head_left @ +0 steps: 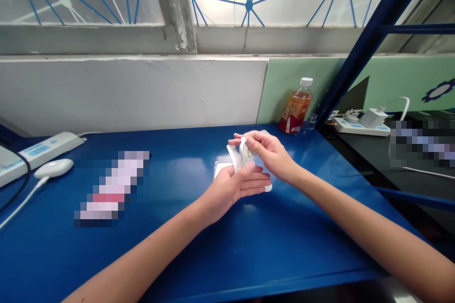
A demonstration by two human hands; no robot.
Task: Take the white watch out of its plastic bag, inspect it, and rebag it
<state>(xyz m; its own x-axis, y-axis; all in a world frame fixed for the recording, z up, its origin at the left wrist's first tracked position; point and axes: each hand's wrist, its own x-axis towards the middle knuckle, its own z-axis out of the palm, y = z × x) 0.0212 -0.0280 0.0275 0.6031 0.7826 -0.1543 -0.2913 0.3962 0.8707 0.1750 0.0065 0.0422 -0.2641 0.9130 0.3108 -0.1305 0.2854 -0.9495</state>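
Note:
Above the middle of the blue tabletop (170,236), my two hands meet around a small white looped thing (246,149), which looks like a coiled cable, though its kind is not clear. My right hand (268,151) pinches it from above between thumb and fingers. Underneath, my left hand (231,187) has its thumb pressed against a white curved piece (233,157) that touches the loop, its other fingers stretched to the right. Just behind the hands lies a flat white thing, possibly a box (221,167), mostly covered by them.
At the back right stands a bottle of amber drink (296,106) by a blue metal post (350,66). On the left are a power strip (39,154), a white oval device on a cable (54,168) and a pixelated item (115,187). Another power strip (362,126) lies beyond the post.

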